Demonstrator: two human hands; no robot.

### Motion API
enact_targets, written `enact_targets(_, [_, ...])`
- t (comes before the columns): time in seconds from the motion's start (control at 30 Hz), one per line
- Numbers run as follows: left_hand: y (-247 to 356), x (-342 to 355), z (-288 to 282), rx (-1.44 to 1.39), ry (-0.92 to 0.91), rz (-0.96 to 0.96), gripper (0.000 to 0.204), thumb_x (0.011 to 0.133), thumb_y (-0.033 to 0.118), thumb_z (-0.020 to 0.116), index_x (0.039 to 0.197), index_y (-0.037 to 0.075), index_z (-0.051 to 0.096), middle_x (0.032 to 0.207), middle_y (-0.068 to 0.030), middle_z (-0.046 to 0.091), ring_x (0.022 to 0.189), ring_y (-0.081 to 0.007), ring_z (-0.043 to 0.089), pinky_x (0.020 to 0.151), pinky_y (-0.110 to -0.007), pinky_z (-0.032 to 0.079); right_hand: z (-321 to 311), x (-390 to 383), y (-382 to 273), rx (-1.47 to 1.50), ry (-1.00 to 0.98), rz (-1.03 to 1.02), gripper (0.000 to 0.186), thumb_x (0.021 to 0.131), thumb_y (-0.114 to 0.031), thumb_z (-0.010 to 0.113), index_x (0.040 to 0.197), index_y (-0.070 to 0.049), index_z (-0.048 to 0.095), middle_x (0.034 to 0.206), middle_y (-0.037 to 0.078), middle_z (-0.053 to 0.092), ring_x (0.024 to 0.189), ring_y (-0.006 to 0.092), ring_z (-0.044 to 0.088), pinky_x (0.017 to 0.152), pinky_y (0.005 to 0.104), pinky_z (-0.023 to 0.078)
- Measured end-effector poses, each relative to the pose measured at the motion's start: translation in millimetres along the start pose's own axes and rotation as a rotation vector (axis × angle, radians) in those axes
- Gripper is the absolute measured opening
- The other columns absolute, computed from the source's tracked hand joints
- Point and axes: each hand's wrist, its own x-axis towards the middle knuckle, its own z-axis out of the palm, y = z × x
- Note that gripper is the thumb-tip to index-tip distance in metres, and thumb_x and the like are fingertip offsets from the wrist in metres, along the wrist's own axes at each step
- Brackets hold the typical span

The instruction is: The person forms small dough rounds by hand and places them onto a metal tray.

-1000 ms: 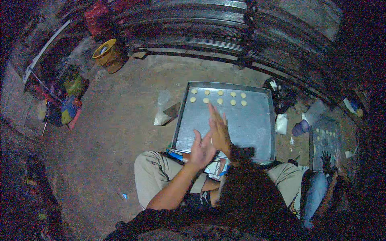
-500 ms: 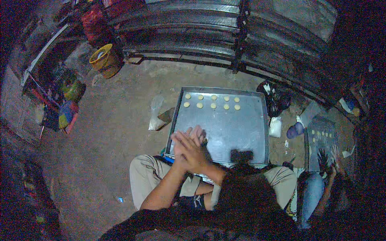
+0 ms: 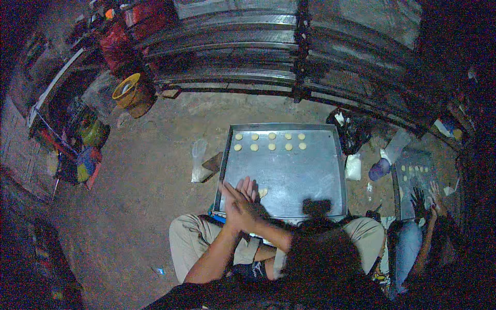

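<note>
A large metal baking tray point(image 3: 289, 170) lies before me, bearing two short rows of small round dough pieces point(image 3: 272, 136) along its far side. Over its near left corner my two palms press together. My right hand point(image 3: 238, 205) crosses on top, its fingers pointing up and left. Underneath, my left hand point(image 3: 248, 187) shows stretched fingertips. The palms close over a space I cannot see into, so anything between them is hidden. Right beside the fingers, a pale lump point(image 3: 263, 192), apparently dough, shows against the tray.
A metal rack point(image 3: 227, 64) spans the back, with a yellow bucket point(image 3: 135, 95) at its left. White-filled bags point(image 3: 353, 166) flank the tray. At right another person's hands point(image 3: 428, 199) work over a second tray point(image 3: 413, 178) with dough rounds.
The whole view has shifted, so the tray sits lower in it. My palms have moved against each other and the left fingertips show more. The pale lump beside them has come into sight.
</note>
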Motion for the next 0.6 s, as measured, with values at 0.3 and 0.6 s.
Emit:
enact_targets(0.3, [-11,-3,59,0.3,0.041,-0.049,0.076,0.098,0.067,0.019,0.157,0.019,0.013,0.161,-0.0073,0.02,0.146,-0.0298,0.022,0.118,-0.045,0.022,-8,-1,49,0.133,0.147,0.107,0.055,0.1,-0.027,0.04,0.149,-0.004,0.031,0.141,0.024,0.046,0.133,0.0399,0.042,0.113,0.0492,0.03])
enact_targets(0.6, [7,-1,85,-0.443,-0.188,-0.165,0.088,0.091,0.07,0.039,0.155,0.012,0.021,0.158,-0.0105,0.029,0.144,-0.0312,0.029,0.118,-0.047,0.021,-61,33,35,0.036,0.234,0.018,0.067,0.094,-0.024,0.05,0.15,-0.001,0.023,0.149,0.023,0.037,0.128,0.0442,0.044,0.105,0.0572,0.035])
